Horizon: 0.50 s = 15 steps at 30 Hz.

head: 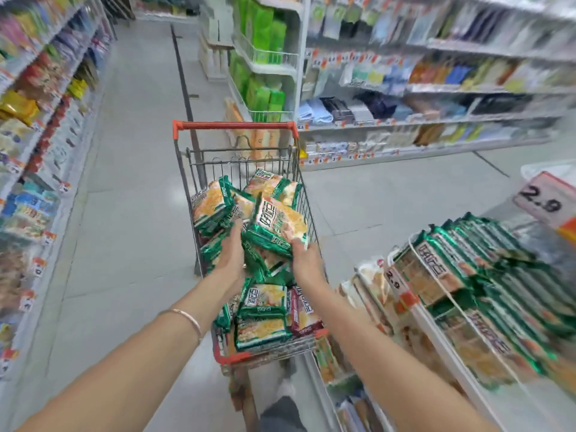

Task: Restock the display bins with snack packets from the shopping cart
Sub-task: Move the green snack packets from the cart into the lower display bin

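Observation:
A wire shopping cart (pixel 187 169) with a red handle stands in the aisle ahead of me, piled with green snack packets (pixel 261 319). Both hands reach into it. My left hand (pixel 232 254) and my right hand (pixel 307 260) clasp a stack of green packets (pixel 277 226) between them, lifted a little above the pile. To the right, the display bin (pixel 442 335) holds rows of the same green packets (pixel 486 275) standing on edge.
Stocked shelves line the left side (pixel 40 135) and the far right (pixel 436 98). A price sign reading 2.9 (pixel 542 201) stands above the bin. Lower bins (pixel 352 410) sit below it. The grey floor (pixel 131 213) is open to the cart's left.

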Motion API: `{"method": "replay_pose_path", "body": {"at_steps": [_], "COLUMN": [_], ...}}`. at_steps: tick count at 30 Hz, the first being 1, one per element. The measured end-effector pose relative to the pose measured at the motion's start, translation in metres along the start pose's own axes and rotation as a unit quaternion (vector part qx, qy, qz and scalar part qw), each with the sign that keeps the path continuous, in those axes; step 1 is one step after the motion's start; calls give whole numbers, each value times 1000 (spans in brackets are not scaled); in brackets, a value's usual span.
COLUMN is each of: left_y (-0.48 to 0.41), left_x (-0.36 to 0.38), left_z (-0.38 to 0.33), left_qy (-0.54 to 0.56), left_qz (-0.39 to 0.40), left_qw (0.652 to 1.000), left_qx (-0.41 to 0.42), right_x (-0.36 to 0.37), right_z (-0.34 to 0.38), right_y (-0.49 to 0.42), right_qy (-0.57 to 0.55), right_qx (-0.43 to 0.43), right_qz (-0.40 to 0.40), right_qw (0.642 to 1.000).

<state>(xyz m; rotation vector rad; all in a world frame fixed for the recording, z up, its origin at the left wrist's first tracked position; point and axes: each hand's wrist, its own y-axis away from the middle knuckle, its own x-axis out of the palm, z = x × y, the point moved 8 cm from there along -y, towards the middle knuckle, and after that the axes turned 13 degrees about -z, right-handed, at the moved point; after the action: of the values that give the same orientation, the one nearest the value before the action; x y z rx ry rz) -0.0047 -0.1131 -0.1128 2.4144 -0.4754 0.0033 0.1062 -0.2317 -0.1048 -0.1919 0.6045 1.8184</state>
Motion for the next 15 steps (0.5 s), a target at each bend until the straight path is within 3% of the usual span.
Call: {"method": "replay_pose_path", "body": {"at_steps": [5,8,11,15], "left_y": [-47,51,66,82], "left_x": [26,49,59,89], "left_z": [44,26,31,37], "left_qy": [-11,-88,-161,-217], "left_qz": [31,24,-18,53], "left_qw": [999,992,979,964], "left_qx": [38,89,127,142], "right_x": [-41,-67,-102,-187], "right_z": [-2,-7,-16,-6], "right_y": [24,25,16,-1], "right_qy": [58,66,82,72], "right_qx": [-47,-28,-19,-91], "right_qz": [-68,-76,-64,-84], "right_qw": [995,995,994,990]}}
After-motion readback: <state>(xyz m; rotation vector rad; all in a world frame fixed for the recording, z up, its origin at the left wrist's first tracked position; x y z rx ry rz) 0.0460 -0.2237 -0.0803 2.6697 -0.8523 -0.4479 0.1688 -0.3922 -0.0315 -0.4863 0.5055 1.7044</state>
